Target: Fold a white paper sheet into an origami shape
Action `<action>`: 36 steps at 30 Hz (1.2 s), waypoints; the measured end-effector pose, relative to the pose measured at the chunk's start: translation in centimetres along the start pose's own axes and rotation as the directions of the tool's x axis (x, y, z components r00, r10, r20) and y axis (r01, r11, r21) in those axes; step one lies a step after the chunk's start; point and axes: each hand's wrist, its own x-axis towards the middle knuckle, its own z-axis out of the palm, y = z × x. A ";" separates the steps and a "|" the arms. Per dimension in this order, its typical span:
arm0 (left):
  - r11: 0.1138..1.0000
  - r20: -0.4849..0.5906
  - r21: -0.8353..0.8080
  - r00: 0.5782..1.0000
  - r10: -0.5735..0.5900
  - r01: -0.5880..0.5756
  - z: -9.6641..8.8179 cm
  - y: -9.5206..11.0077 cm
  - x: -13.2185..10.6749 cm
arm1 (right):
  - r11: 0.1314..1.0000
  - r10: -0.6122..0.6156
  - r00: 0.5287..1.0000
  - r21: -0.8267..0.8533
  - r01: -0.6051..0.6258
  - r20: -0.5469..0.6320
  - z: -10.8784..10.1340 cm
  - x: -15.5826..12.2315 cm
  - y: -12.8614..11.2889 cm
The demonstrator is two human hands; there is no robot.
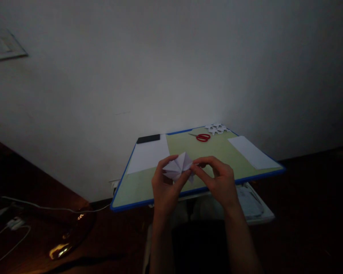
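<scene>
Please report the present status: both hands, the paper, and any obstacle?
Left hand holding folded white paper; right hand pinching its right side. Paper held up, off green board. Red-handled scissors farther back, not in the way.

L hand (165,190) covers pt of the folded paper (178,166); back & lower folds can't be seen. R hand (221,182) fingertips hide the paper's near-R corner, so exact pinch unclear. Both forearms cut off at btm edge. Board (214,152): near edge partly hidden behind hands. Black slab (148,138) overlaps white sheet (144,156); too dark to ID. White pcs (217,129) at far corner too small to count. Wall panel (2,45) cut off at L edge. Plug (15,223) blurred. Tray (255,207) mostly hidden under board; lap (200,243) lost in dark.
</scene>
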 end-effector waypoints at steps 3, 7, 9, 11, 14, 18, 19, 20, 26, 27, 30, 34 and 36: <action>0.999 0.002 -0.025 0.999 -0.033 0.033 0.0 0.1 0.0 | 0.999 0.026 1.000 0.039 -0.026 0.004 0.0 0.0 0.2; 0.998 -0.011 -0.019 0.998 -0.056 0.056 0.1 -0.1 -0.1 | 0.998 0.031 0.999 0.061 -0.031 -0.006 0.1 0.1 0.3; 1.000 -0.022 0.026 1.000 -0.014 0.015 0.2 -0.2 -0.1 | 0.999 0.021 1.000 0.043 -0.021 -0.010 0.1 0.1 0.1; 0.993 -0.026 0.102 0.997 0.068 -0.065 0.0 -0.4 0.0 | 1.000 0.005 1.000 0.019 -0.005 -0.005 0.0 0.1 0.0; 0.965 -0.007 0.226 0.991 0.137 -0.132 -0.4 -0.5 0.1 | 1.000 -0.020 0.999 0.012 0.020 0.029 -0.1 0.2 -0.2; 0.962 0.096 0.252 0.992 0.081 -0.103 -0.9 -0.3 0.0 | 1.000 -0.010 0.998 0.020 0.009 0.055 -0.2 0.2 -0.1; 0.965 0.125 0.247 0.990 0.062 -0.091 -0.9 -0.2 0.0 | 1.000 -0.003 0.998 0.019 0.002 0.058 -0.3 0.2 0.0; 0.967 0.146 0.243 0.988 0.043 -0.078 -0.9 -0.1 -0.1 | 1.000 0.001 0.998 0.018 -0.002 0.060 -0.3 0.2 0.0; 0.973 0.167 0.229 0.985 -0.052 0.012 -0.8 0.0 -0.2 | 0.999 0.031 0.997 0.012 -0.032 0.068 -0.3 0.2 0.1; 0.975 0.174 0.219 0.982 -0.069 0.030 -0.8 0.1 -0.2 | 0.999 0.042 0.997 0.019 -0.043 0.067 -0.3 0.2 0.1; 0.983 0.198 0.170 0.975 -0.105 0.072 -0.7 0.1 -0.1 | 0.997 0.067 0.996 0.043 -0.069 0.062 -0.4 0.2 0.2; 0.986 0.195 0.141 0.974 -0.119 0.092 -0.6 0.2 0.0 | 0.996 0.075 0.995 0.041 -0.077 0.060 -0.4 0.2 0.1; 0.986 0.195 0.133 0.972 -0.127 0.102 -0.5 0.3 0.0 | 0.998 0.063 0.996 0.022 -0.064 0.057 -0.4 0.3 0.0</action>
